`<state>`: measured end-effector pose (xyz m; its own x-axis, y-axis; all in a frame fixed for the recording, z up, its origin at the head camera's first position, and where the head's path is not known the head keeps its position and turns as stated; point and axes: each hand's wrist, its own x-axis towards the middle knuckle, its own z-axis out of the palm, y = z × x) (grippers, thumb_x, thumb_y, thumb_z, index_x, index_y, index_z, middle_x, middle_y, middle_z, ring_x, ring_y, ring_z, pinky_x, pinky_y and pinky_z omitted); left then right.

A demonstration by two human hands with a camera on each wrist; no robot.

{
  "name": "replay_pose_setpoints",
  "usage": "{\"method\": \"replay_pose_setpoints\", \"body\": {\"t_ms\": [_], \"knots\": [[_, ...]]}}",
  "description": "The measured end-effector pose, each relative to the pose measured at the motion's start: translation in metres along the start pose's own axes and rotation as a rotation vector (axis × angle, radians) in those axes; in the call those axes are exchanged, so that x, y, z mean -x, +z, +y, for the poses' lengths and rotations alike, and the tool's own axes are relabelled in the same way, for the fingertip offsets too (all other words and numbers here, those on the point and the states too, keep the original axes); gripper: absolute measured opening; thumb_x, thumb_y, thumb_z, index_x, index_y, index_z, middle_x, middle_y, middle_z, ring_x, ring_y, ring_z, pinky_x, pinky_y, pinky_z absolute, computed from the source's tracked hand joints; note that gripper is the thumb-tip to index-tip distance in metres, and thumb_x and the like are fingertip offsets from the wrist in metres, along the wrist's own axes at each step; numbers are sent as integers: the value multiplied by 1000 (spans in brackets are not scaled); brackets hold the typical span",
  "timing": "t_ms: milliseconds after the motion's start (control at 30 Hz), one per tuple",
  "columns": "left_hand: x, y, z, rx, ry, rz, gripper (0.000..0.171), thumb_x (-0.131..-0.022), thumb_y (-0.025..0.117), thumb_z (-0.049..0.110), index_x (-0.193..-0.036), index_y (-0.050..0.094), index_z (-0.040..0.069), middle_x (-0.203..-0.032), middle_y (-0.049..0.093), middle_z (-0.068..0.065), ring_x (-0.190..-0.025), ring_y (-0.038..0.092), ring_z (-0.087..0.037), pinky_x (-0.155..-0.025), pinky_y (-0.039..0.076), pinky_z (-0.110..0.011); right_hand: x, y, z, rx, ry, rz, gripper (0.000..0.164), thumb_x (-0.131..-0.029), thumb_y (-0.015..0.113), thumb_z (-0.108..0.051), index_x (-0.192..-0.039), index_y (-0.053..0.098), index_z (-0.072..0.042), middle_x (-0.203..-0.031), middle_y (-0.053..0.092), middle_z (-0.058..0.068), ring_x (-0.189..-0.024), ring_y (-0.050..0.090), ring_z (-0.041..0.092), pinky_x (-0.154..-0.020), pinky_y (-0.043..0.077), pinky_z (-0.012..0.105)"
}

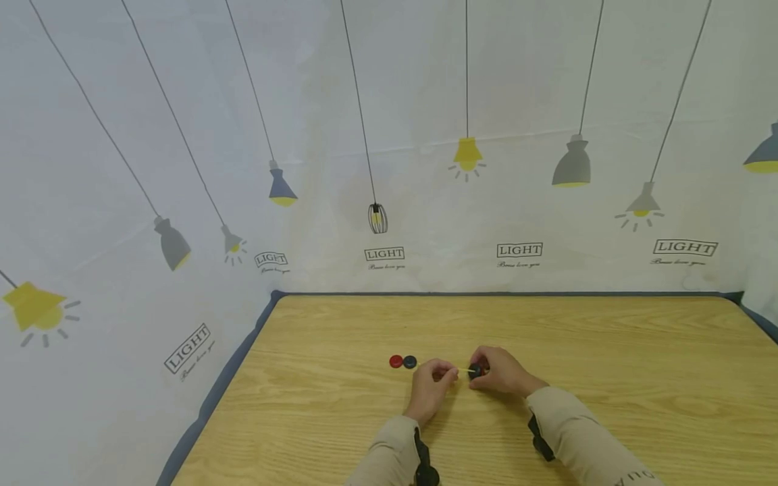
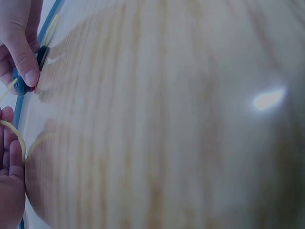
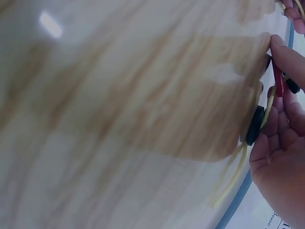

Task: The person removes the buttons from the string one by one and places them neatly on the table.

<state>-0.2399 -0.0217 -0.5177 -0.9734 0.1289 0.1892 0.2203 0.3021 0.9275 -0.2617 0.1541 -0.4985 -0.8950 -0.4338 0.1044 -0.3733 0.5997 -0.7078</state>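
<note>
My left hand (image 1: 433,385) pinches a yellow cord (image 1: 464,370), which stretches right to a round dark disc (image 1: 475,371). That disc is gripped between the fingers and thumb of my right hand (image 1: 501,370). In the right wrist view a red disc (image 3: 278,81) sits in the right fingers, and another dark disc (image 3: 256,125) is by the palm with cord ends trailing below it. The left wrist view shows cord entering the middle of a dark disc (image 2: 20,82). Fingers partly hide the held discs.
On the light wooden table (image 1: 304,391), left of my hands, a red disc (image 1: 396,362) and a dark disc (image 1: 410,362) lie side by side. A white sheet (image 1: 425,202) printed with lamps rises behind the table's far edge and along its left side.
</note>
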Motion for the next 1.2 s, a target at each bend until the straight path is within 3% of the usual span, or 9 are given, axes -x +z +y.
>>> {"method": "replay_pose_setpoints", "body": {"t_ms": [667,967,1200], "knots": [[0,-2,1,49,-54,20,9,-84,59,10,-82,64,3,-73,62,0,-64,52,-4,-56,42,-18,0,-1,1,54,-3,-8,29,-70,74,-13,-92,62,0,-89,59,5,-83,54,21,-73,45,38],[3,-3,5,51,-41,18,11,-85,59,12,-84,63,1,-76,63,-5,-67,55,-10,-56,42,-19,2,-4,1,2,11,-4,33,-72,73,-12,-98,57,1,-89,58,4,-81,54,19,-70,45,35],[3,-3,5,58,-48,20,10,-84,60,11,-84,64,1,-75,63,-4,-66,55,-10,-55,42,-19,2,-5,3,-4,-25,-11,21,-74,69,-6,-91,57,-3,-82,56,1,-74,53,14,-64,44,30]]}}
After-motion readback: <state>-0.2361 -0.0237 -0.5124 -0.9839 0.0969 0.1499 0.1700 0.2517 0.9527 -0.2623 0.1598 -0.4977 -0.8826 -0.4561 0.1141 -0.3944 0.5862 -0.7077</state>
